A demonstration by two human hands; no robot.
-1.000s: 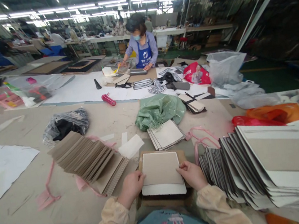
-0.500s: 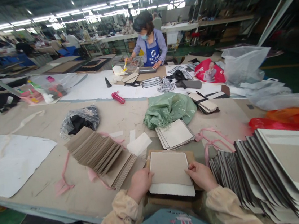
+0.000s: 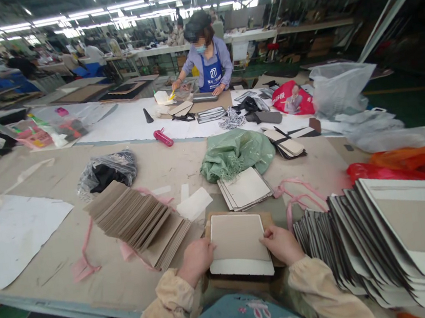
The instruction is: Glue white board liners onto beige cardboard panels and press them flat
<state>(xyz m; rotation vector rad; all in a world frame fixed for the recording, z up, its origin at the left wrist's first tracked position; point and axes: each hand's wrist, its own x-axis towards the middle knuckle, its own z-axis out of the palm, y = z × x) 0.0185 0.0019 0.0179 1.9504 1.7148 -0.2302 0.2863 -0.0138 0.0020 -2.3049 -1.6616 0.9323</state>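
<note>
A flat panel, a beige board on a larger white-edged piece, lies in front of me over brown cardboard. My left hand is closed at its left edge, thumb and fingers bent against the board. On the opposite side, my right hand pinches the right edge. To the left leans a stack of bare grey-brown boards. A large stack of white-faced, dark-edged panels stands fanned at my right. Just beyond the panel lies a small pile of similar white pieces.
Green plastic bag and clear bag with black contents sit farther back. Pink straps trail beside the stacks. Red and orange bags lie at right. A co-worker in a blue apron works across the table.
The whole view has shifted slightly, so everything appears a little farther left. Both hands remain at the panel's side edges, and the panel has not visibly moved on the table.
</note>
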